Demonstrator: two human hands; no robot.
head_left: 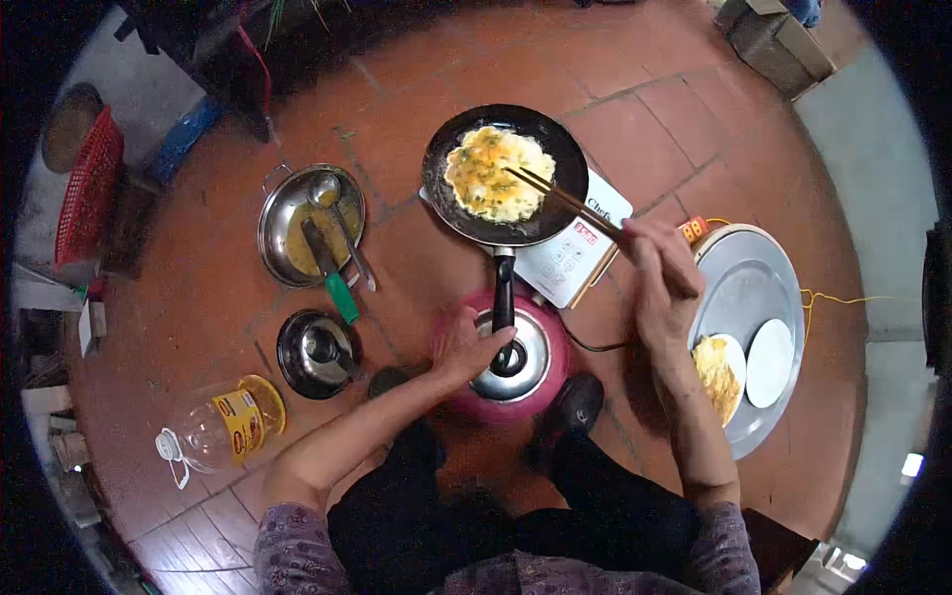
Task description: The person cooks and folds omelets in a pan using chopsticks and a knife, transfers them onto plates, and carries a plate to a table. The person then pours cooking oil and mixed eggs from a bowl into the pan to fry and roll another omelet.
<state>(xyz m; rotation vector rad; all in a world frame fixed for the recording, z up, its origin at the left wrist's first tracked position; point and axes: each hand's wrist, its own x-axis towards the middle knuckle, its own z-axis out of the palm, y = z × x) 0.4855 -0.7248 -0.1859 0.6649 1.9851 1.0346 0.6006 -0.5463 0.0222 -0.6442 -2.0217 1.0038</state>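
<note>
A black frying pan (pixel 446 203) sits on a white induction cooker (pixel 567 266), its handle pointing toward me. A round, flat omelette (pixel 486 183) with green bits lies in the pan, golden on top and pale at the rim. My left hand (pixel 464 345) is at the pan's handle, its thumb laid across it; the other fingers are partly hidden. Below the handle stands a pink pot with a shiny lid (pixel 537 347). In my right hand (pixel 662 283) is a pair of brown chopsticks (pixel 575 203), their tips at the omelette's right part.
On the right, a large metal tray (pixel 719 297) bears two white plates, one with cooked egg (pixel 716 377). To the left are a metal bowl (pixel 283 263) with egg liquid, a ladle and a green-handled knife, a small dark bowl (pixel 297 382), and an oil bottle (pixel 213 436).
</note>
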